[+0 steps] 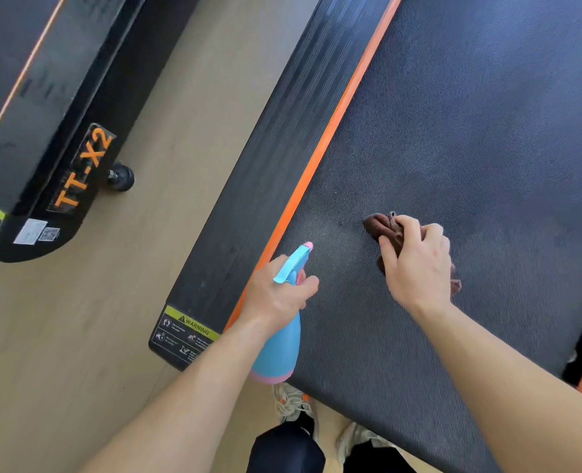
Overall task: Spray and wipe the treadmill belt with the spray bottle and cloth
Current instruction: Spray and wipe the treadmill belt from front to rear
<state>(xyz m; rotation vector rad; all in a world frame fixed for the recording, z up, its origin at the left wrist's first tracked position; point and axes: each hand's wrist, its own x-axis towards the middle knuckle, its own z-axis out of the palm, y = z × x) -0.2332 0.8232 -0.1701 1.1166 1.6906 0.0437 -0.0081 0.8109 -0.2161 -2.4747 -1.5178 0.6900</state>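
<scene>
The dark textured treadmill belt (pixel 470 138) fills the right side of the head view, edged by an orange strip (pixel 333 131). My left hand (pixel 279 295) grips a blue spray bottle (pixel 282 346) with a pink nozzle tip and pink base, held over the belt's near left edge, nozzle pointing away from me. My right hand (pixel 415 264) holds a crumpled brown cloth (pixel 383 227) down on the belt, fingers curled over it. The cloth sticks out beyond my fingertips and at the wrist side.
A black ribbed side rail (pixel 276 158) with a yellow warning sticker (pixel 187 332) runs left of the belt. A second treadmill marked TT-X2 (pixel 78 172), with a small wheel, stands at left across a strip of wooden floor (pixel 166 124). My shoes (pixel 296 404) are at the belt's near end.
</scene>
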